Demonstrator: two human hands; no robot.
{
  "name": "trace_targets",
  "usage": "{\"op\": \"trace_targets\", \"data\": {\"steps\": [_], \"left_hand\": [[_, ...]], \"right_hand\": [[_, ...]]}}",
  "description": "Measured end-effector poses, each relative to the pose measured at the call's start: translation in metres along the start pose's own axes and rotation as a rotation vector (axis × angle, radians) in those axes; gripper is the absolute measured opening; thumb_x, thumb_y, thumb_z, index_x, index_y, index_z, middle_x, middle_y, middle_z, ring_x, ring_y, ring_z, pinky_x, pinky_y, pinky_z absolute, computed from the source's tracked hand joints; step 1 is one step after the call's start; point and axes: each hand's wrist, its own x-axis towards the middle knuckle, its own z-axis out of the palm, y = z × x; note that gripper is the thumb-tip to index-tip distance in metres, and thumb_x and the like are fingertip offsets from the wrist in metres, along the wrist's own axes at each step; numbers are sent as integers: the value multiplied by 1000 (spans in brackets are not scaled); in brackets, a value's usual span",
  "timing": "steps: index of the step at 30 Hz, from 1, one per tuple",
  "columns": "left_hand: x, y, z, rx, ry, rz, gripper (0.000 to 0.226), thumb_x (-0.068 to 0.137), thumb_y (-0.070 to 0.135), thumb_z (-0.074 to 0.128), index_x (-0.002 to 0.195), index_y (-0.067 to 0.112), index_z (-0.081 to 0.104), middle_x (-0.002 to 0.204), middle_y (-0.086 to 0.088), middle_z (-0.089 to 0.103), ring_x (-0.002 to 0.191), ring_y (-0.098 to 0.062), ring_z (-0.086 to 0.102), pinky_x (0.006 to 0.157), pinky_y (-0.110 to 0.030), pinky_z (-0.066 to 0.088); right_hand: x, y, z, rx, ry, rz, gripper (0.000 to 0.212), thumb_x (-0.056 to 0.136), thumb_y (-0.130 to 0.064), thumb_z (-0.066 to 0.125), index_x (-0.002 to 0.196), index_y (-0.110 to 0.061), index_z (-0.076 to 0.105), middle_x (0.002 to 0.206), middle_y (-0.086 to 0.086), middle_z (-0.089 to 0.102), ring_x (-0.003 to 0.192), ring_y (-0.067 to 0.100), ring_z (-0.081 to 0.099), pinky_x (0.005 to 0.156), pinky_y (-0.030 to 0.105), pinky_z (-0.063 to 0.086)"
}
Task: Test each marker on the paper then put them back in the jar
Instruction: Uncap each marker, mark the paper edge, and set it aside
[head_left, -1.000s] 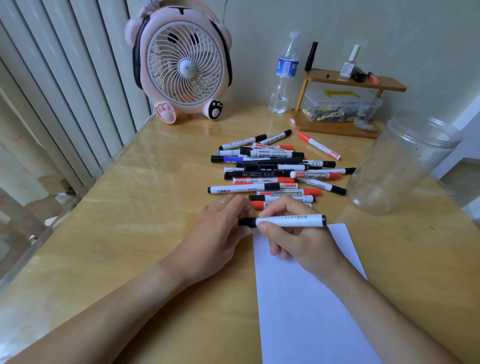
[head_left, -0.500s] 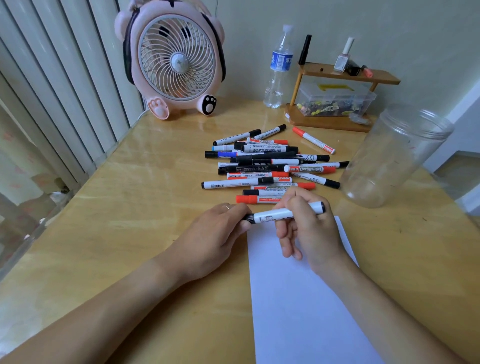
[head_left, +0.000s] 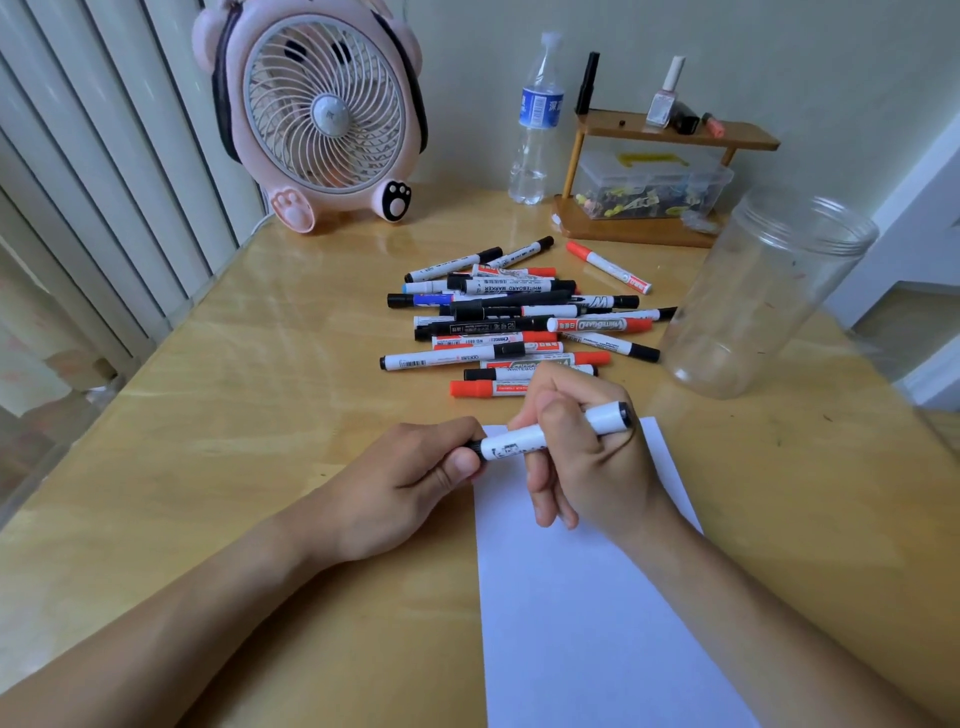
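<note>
We work at a glossy yellow wooden counter (head_left: 260, 405) pushed against a pale wall, with white vertical blinds on our left. Our right hand (head_left: 582, 457) wraps its fingers round the barrel of a white plastic marker with black ends (head_left: 550, 434), held level just above the top edge of the white sheet of paper (head_left: 587, 613), while our left hand (head_left: 415, 483) pinches the black cap end with fingers closed on it. We judge the marker light, rigid and smooth, so a firm hold on the barrel and a straight pull on the cap should serve; a hard tug could fling the cap. The loose heap of red, black and blue capped markers (head_left: 514, 327) lies just beyond our hands and would roll if nudged. The tall clear plastic jar (head_left: 763, 291) stands open to the right of the heap, light and easily tipped. Bare counter lies to the left.
</note>
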Motion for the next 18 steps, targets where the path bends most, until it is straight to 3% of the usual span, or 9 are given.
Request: {"op": "trace_targets", "data": {"steps": [5, 9, 12, 15, 18], "left_hand": [[5, 5, 1, 77, 73, 0, 29, 108, 40, 35, 92, 22, 51, 75, 7, 51, 66, -14, 46, 62, -30, 40], [12, 14, 2, 263, 172, -2, 26, 107, 37, 42, 106, 16, 57, 86, 9, 54, 81, -13, 50, 71, -38, 44], [14, 27, 3, 428, 186, 10, 24, 106, 37, 43, 118, 21, 56, 104, 8, 55, 96, -16, 52, 81, -38, 46], [10, 44, 15, 573, 187, -43, 40, 102, 38, 47, 140, 24, 46, 130, 1, 53, 114, -25, 53, 91, -44, 48], [5, 65, 37, 633, 193, -101, 49, 102, 32, 54, 147, 23, 40, 141, -2, 50, 123, -27, 49, 96, -44, 46]], "right_hand": [[10, -4, -13, -10, -66, 19, 21, 92, -15, 41, 81, -3, 55, 52, 14, 50, 32, 25, 44, 36, 22, 28], [17, -12, -27, 52, -37, 128, 12, 96, -21, 64, 87, -15, 59, 60, 6, 53, 40, 18, 45, 39, 20, 29], [10, -22, -40, 46, -21, 145, 10, 98, -14, 69, 91, -12, 62, 61, 8, 53, 47, 18, 48, 42, 24, 35], [-9, -35, -53, -8, 18, 152, 6, 96, -13, 71, 91, -13, 67, 59, 9, 55, 51, 18, 50, 46, 23, 41], [-38, -44, -65, -45, 79, 191, 4, 96, -14, 71, 96, -10, 69, 66, -2, 62, 56, 17, 56, 49, 24, 45]]}}
